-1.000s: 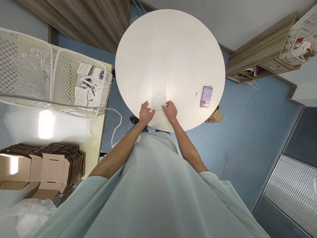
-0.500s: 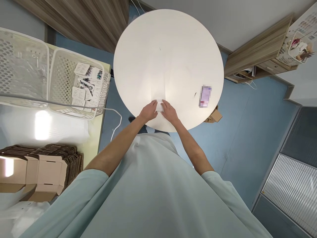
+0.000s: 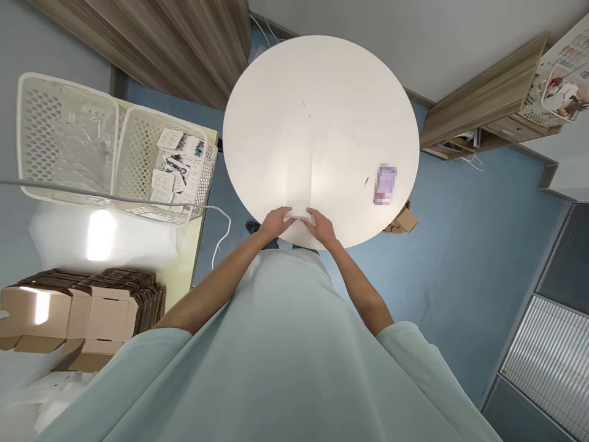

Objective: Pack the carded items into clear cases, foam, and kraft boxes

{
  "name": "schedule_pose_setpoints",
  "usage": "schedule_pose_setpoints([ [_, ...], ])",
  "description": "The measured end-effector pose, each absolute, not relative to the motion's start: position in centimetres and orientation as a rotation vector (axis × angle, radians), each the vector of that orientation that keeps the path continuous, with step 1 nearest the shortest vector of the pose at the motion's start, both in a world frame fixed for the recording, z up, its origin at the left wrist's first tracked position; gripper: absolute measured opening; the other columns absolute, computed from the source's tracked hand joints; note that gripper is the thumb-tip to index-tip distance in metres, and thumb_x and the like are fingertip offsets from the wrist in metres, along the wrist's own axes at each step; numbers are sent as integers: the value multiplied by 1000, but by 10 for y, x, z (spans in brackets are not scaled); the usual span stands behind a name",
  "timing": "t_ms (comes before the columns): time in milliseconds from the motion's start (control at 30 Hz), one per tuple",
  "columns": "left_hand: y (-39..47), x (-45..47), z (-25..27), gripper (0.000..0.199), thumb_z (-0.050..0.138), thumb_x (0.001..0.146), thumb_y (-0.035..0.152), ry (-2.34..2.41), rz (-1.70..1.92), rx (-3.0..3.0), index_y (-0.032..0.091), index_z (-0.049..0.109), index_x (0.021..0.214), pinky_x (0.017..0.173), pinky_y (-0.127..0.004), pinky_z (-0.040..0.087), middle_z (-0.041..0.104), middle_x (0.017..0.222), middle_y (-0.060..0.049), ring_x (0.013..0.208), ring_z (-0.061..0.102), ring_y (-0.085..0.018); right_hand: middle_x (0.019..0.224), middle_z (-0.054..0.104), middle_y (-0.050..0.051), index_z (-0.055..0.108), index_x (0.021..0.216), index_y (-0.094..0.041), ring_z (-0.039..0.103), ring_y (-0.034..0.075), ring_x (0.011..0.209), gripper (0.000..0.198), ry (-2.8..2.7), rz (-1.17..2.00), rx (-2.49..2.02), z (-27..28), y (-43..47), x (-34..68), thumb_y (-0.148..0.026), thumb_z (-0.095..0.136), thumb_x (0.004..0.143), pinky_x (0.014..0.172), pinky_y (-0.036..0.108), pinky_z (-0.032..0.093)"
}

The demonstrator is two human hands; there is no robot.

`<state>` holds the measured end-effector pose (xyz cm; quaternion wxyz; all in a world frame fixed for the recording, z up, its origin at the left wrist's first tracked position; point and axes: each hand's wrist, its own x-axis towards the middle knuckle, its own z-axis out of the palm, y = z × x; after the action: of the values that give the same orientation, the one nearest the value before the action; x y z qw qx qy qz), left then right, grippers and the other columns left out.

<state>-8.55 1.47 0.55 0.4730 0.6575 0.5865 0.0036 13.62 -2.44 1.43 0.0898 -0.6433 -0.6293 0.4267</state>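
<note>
A long whitish strip (image 3: 299,181) of thin sheet lies on the round white table (image 3: 350,86), hard to tell from the tabletop. Its near end, between my hands, looks rolled or folded into a small white bundle. My left hand (image 3: 277,223) pinches the bundle's left end, thumb below and fingers above. At the right end, my right hand (image 3: 322,227) grips it the same way. Both hands are close to the table's near edge. I cannot make out the strip's material or whether anything is wrapped inside.
A blurred-out purple rectangular item (image 3: 385,184) lies on the table's right side. White baskets (image 3: 138,153) with cards and clear bags stand on a side table at left, a cable (image 3: 184,203) crossing them. Flattened cardboard boxes (image 3: 108,313) are stacked below. An open carton (image 3: 405,220) sits under the table's right edge.
Both hands have drawn slightly toward my body with the strip's near end, and now pinch it with thumbs underneath. The whole view has shifted a little.
</note>
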Motion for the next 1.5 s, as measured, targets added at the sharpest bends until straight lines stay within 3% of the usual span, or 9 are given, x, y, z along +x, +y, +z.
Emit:
schedule_pose_setpoints([
  [133,38,-79,2,33,62,101,51,1605,-85,1450,22,77,102,85,-39,56,81,104,-11,99,74,-31,132,74,9,69,132,-23,74,23,115,33,-1725,1252,-1946,2,-4,135,-45,54,112,99,37,61],
  [267,53,-68,0,22,67,99,42,1723,-124,1425,22,70,90,81,-39,54,78,100,-11,95,71,-30,122,72,10,70,119,-20,72,21,100,26,-1628,1211,-2016,-11,8,130,-41,59,109,90,34,60],
  [467,53,-54,2,25,59,103,38,1791,-199,1377,19,71,113,87,-46,56,75,111,-17,106,70,-37,126,69,10,63,137,-21,71,21,100,34,-1549,1151,-2159,-19,16,122,-38,60,108,92,36,61],
  [600,48,-51,1,48,59,104,37,1882,-113,1498,13,60,146,101,-52,56,67,142,-24,126,66,-40,146,62,17,59,146,-21,64,29,131,39,-1780,960,-2102,-16,25,117,-31,57,109,105,45,60],
  [733,50,-50,-6,57,48,104,19,1593,21,1934,11,48,161,124,-54,42,48,169,-24,156,46,-37,165,50,19,61,145,-17,43,34,157,40,-2137,916,-1863,-11,37,119,-24,62,106,125,56,47],
  [900,49,-57,-11,64,43,99,11,1340,-47,2041,6,47,162,129,-55,39,42,174,-24,163,39,-35,173,44,17,59,149,-18,40,32,162,49,-2326,999,-1768,-10,38,127,-14,65,101,129,54,43],
  [1167,1,-86,0,78,57,99,36,1217,-76,1999,10,38,170,133,-48,36,43,175,-18,162,41,-33,175,43,16,57,155,-20,49,31,158,52,-2337,1018,-1696,-6,-27,134,-23,61,104,125,54,47],
  [1367,-14,-91,10,80,69,92,38,1205,-220,1883,16,47,165,132,-42,36,44,176,-13,161,44,-31,170,52,12,66,149,-24,62,31,147,55,-2237,1145,-1722,4,-50,140,-31,76,95,124,52,50],
  [1500,-1,-91,13,72,72,91,49,1298,-133,1701,22,59,157,126,-42,43,56,168,-9,152,54,-32,163,61,5,71,144,-28,67,28,141,51,-2078,1276,-1781,12,-34,144,-38,79,94,120,46,55],
])
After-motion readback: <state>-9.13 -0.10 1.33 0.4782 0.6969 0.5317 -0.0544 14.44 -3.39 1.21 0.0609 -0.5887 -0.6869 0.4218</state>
